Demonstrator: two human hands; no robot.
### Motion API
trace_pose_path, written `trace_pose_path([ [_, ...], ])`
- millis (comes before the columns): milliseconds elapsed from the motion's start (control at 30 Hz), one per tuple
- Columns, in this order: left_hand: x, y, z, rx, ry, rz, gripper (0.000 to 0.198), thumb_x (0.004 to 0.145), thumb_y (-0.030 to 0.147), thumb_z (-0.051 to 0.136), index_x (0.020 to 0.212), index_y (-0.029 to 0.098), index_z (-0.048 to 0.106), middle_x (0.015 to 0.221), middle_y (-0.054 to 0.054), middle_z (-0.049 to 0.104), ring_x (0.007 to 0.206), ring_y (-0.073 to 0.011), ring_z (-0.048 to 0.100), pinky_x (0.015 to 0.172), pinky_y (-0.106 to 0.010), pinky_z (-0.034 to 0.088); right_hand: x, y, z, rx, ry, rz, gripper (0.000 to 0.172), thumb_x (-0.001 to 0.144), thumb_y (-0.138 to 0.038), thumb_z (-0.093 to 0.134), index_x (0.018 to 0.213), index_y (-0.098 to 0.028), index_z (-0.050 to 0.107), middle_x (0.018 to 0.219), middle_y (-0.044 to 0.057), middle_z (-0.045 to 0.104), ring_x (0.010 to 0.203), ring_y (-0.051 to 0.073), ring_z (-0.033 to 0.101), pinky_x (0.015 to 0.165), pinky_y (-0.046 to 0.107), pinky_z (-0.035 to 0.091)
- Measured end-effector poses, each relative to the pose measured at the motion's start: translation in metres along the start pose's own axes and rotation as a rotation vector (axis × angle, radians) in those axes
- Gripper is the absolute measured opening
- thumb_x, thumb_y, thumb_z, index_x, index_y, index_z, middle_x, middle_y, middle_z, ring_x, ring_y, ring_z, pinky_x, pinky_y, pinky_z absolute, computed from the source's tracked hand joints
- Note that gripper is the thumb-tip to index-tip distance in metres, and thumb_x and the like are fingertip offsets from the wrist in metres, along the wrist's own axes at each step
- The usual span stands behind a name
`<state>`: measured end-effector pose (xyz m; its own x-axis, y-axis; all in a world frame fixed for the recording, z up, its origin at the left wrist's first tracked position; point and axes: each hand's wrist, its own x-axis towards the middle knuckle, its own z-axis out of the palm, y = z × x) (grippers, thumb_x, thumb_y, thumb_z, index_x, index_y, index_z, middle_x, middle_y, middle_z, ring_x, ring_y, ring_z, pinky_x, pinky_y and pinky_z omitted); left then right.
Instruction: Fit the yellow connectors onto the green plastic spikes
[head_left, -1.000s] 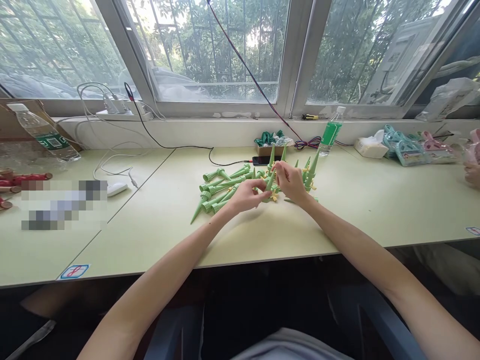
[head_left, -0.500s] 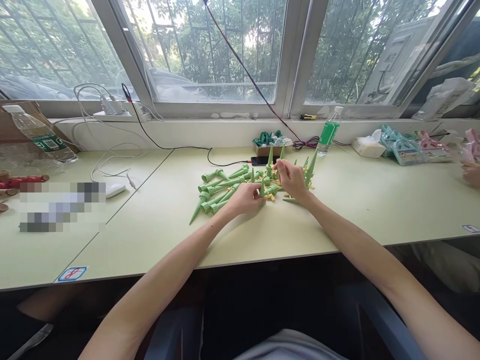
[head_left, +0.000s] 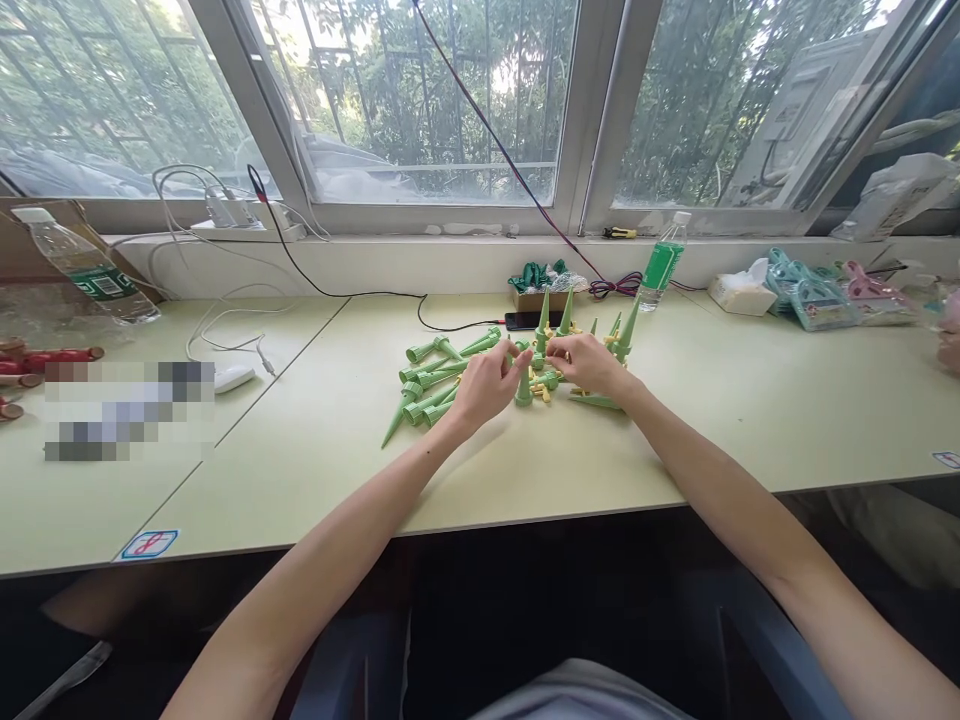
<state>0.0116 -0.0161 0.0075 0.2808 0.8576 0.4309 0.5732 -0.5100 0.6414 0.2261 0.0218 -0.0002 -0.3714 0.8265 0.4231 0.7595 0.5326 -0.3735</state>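
A heap of green plastic cone spikes (head_left: 435,375) lies on the pale green table (head_left: 315,450), some flat on their sides, some standing point up. Small yellow parts (head_left: 541,392) are scattered among them. My left hand (head_left: 484,385) is pinched on one upright green spike (head_left: 523,385) that stands on the table. My right hand (head_left: 592,365) is beside it with its fingers pinched together over the yellow parts; what it holds is too small to make out. Several upright spikes (head_left: 626,330) stand just behind my right hand.
A green-labelled bottle (head_left: 660,265), a black phone (head_left: 525,320), a small box of green items (head_left: 544,285) and a tissue pack (head_left: 742,292) stand at the back. Packaged goods (head_left: 817,298) lie far right, where another person's hand (head_left: 946,350) shows. Cables and another bottle (head_left: 86,268) lie at left.
My left hand has set the spike it held upright on the table. My right hand has come down from above it to the yellow parts.
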Motion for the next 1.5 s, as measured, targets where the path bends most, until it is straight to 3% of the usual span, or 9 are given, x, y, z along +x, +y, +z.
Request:
trace_pose_path([
  [200,-0.001,0.001,0.003,-0.003,0.023,0.004,0.044,0.103,0.053,0.034,0.076,0.021,0.049,0.055,0.003,0.043,0.052,-0.0141,0.041,0.056,-0.027,0.025,0.0,0.007,0.001,-0.078,-0.138,0.021,0.02,0.081,-0.005,0.057,0.075,-0.017,0.071,0.08,0.006,0.071,0.074,0.016,0.059,0.07,0.027,0.041],
  [567,-0.002,0.001,0.005,-0.001,0.01,0.021,0.044,0.103,0.052,0.033,0.072,0.022,0.041,0.056,0.003,0.044,0.051,-0.0141,0.039,0.057,-0.028,0.025,0.001,0.005,0.006,-0.148,-0.185,0.083,0.021,0.078,-0.002,0.06,0.079,-0.017,0.075,0.087,0.008,0.071,0.078,0.018,0.06,0.067,0.027,0.04],
  [933,-0.003,0.0,0.008,0.02,0.005,0.035,0.044,0.103,0.051,0.033,0.072,0.021,0.04,0.055,0.003,0.046,0.049,-0.0132,0.038,0.055,-0.028,0.024,0.001,-0.007,0.006,-0.243,-0.234,0.138,0.022,0.086,-0.007,0.053,0.088,-0.017,0.072,0.096,0.009,0.067,0.089,0.019,0.059,0.069,0.026,0.038],
  [1133,-0.003,-0.001,0.008,0.034,-0.002,0.032,0.043,0.103,0.05,0.034,0.072,0.021,0.041,0.055,0.003,0.045,0.049,-0.0129,0.038,0.055,-0.027,0.025,0.0,-0.006,0.012,-0.235,-0.196,0.137,0.016,0.093,-0.011,0.05,0.091,-0.016,0.065,0.1,0.011,0.061,0.086,0.02,0.058,0.071,0.028,0.039],
  [1500,-0.004,-0.001,0.009,0.08,-0.037,0.017,0.036,0.099,0.051,0.044,0.081,0.021,0.05,0.055,0.004,0.047,0.051,-0.0136,0.041,0.055,-0.027,0.027,0.0,-0.007,0.019,-0.1,0.05,0.038,0.011,0.1,-0.022,0.043,0.098,-0.018,0.053,0.106,0.011,0.053,0.072,0.018,0.051,0.064,0.03,0.039],
])
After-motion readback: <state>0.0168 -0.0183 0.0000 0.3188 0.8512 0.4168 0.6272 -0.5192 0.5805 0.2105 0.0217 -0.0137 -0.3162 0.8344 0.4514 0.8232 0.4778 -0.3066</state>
